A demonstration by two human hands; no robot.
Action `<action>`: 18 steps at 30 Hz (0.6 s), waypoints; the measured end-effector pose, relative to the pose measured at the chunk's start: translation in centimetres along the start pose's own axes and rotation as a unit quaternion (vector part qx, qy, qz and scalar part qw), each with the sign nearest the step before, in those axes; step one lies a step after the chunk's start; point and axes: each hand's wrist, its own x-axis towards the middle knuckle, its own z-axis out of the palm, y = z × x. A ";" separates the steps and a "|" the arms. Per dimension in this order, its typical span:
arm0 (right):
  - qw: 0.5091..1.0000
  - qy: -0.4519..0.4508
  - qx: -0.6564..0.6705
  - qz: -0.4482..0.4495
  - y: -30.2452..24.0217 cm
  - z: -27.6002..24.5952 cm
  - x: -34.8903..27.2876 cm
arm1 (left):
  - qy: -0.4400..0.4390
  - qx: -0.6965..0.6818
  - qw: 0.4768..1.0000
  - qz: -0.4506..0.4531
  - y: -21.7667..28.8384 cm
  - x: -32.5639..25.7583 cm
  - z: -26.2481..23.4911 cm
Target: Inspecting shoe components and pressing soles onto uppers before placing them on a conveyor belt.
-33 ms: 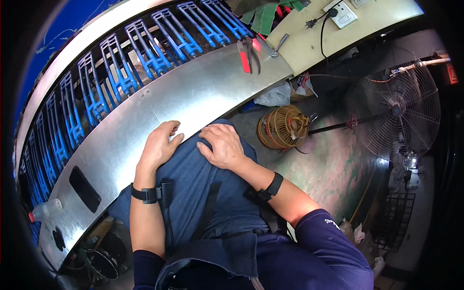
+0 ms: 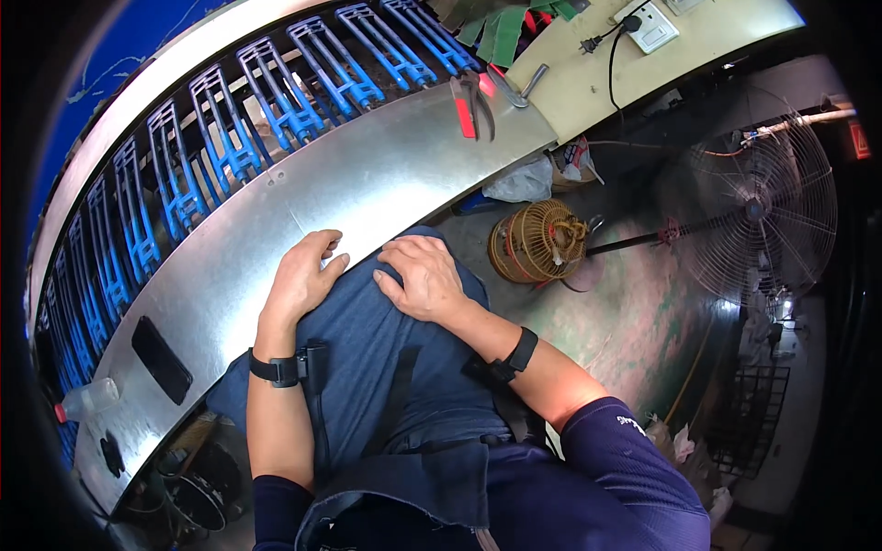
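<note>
two hands down on my lap: my left hand (image 2: 301,275) lies flat, fingers loosely together, fingertips touching the edge of the metal worktop (image 2: 367,174); my right hand (image 2: 418,275) rests palm down on the blue apron (image 2: 386,358), gripping nothing. one pair of red-handled pliers (image 2: 470,101) lies far up the worktop, one black phone (image 2: 162,359) to my left.

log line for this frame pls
left hand: open, at metal table edge | right hand: flat on apron | pliers: untouched
</note>
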 end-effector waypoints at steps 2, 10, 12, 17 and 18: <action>1.000 -0.005 0.000 0.000 0.0 -0.1 0.0 | -0.001 -0.002 1.000 -0.004 0.0 0.0 -0.1; 1.000 -0.016 -0.007 0.004 0.1 -0.4 0.1 | -0.006 0.016 1.000 -0.018 0.6 0.1 -0.1; 1.000 -0.015 -0.008 0.003 0.2 -0.3 0.1 | -0.005 0.014 1.000 -0.018 0.7 0.2 -0.1; 1.000 -0.016 -0.013 0.005 0.3 -0.3 0.2 | -0.004 0.023 0.999 -0.025 0.9 0.3 0.1; 1.000 -0.015 -0.008 0.005 0.3 -0.4 0.2 | -0.002 0.022 1.000 -0.020 0.8 0.3 0.1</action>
